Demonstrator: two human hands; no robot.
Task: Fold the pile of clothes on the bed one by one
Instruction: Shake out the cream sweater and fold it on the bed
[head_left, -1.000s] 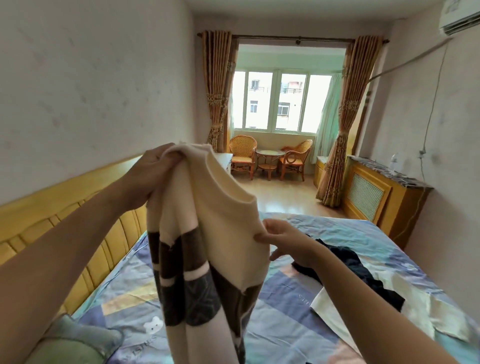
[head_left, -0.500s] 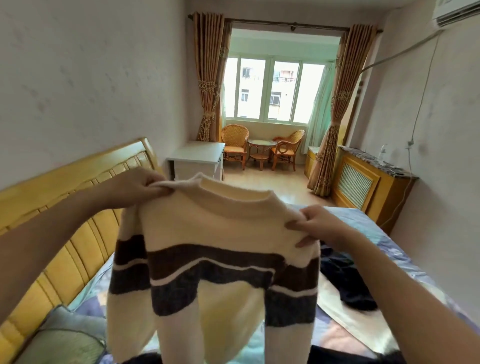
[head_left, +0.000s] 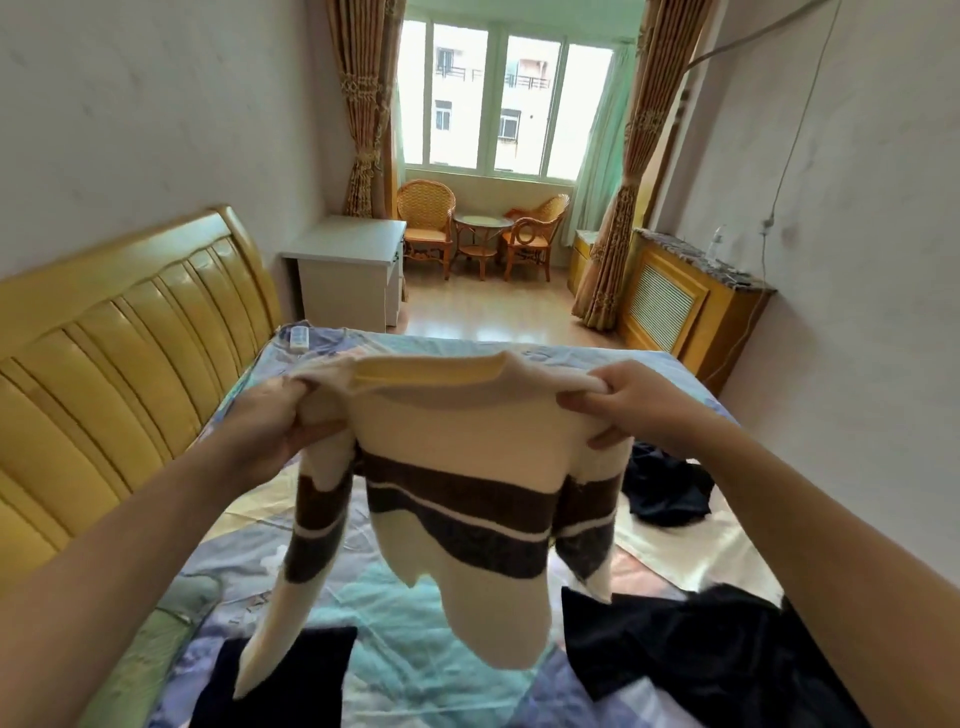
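Fingers (head_left: 582, 401) of the right hand (head_left: 631, 402) are curling over and pinching the sweater (head_left: 457, 467) at one shoulder, thumb underneath; left hand (head_left: 270, 421) fingers are bunching and gripping the other shoulder, so both hands are clamping the knit. Sweater, cream w/ dark brown and grey bands, is hanging in the air above the bed (head_left: 415, 649), neck opening up top betw. the hands, body and both sleeves dangling down, not touching the sheet as far as can be seen. Dark clothes (head_left: 701, 654) are lying crumpled on the bed at lower right, another dark piece (head_left: 667, 491) further back just past the right forearm, and a dark item (head_left: 291, 675) is lying flat at lower left below the hanging sleeve. A pale cloth (head_left: 696, 545) is spreading under the right-side pile. Yellow headboard (head_left: 119, 353) is running along the left; a small white remote (head_left: 300, 338) is sitting near the bed's far corner.
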